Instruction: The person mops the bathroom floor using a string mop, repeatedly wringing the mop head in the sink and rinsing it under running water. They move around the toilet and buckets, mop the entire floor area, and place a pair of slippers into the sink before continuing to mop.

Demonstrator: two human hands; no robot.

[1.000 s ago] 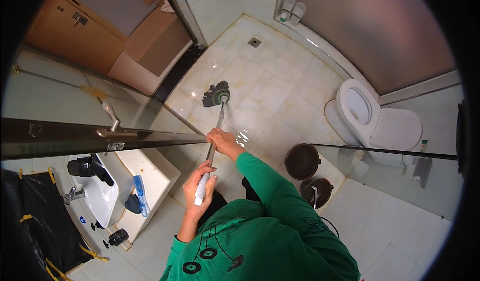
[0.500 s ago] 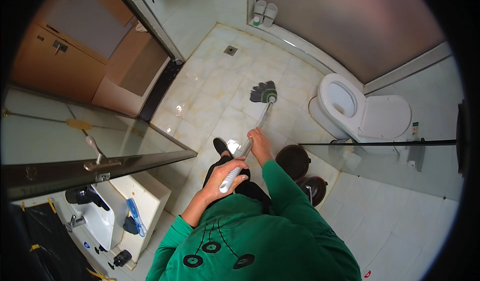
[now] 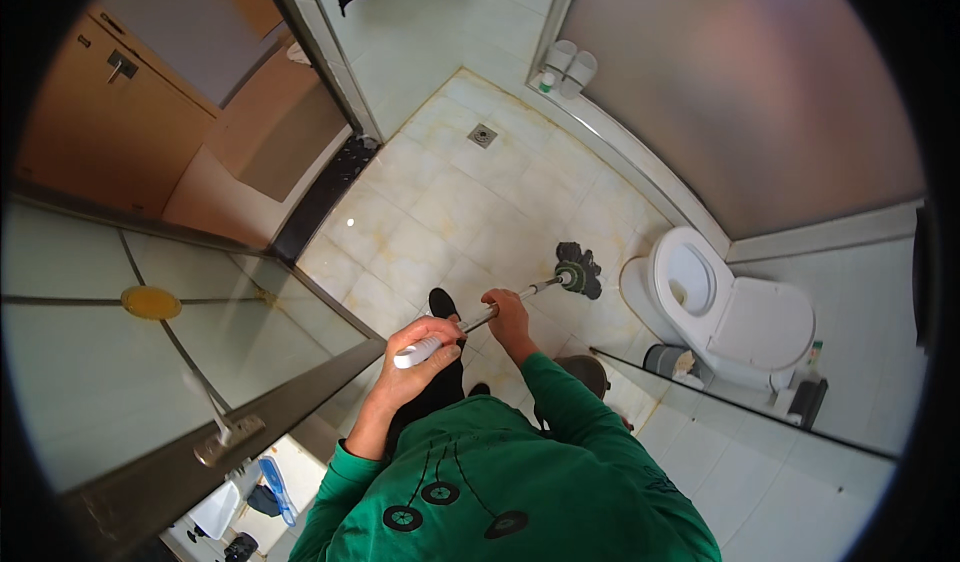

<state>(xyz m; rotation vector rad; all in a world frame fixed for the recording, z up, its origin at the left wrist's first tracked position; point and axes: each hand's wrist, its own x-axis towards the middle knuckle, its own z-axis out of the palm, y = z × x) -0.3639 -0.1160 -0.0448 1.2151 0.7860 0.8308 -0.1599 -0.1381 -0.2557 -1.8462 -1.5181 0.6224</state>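
Note:
A mop (image 3: 578,271) with dark grey strands rests on the tiled floor, a short way left of the toilet. Its light handle slants back from there toward my body. My left hand (image 3: 418,350) is wrapped round the white grip at the handle's top end. Lower down the pole, my right hand (image 3: 507,316) closes round the metal shaft. Both arms wear green sleeves. My dark shoe (image 3: 442,303) shows just beyond the handle.
On the right stands a white toilet (image 3: 765,332), lid raised, with a small bin (image 3: 660,360) beside it. A brown bucket (image 3: 586,371) is near my right arm. An open glass door (image 3: 215,362) fills the left. Slippers (image 3: 572,69) and a floor drain (image 3: 482,136) lie farther off.
The mop head has swung right and nearer to me, closer to the toilet, and its strands now trail to the right. Both hands keep their hold. The whole view has shifted.

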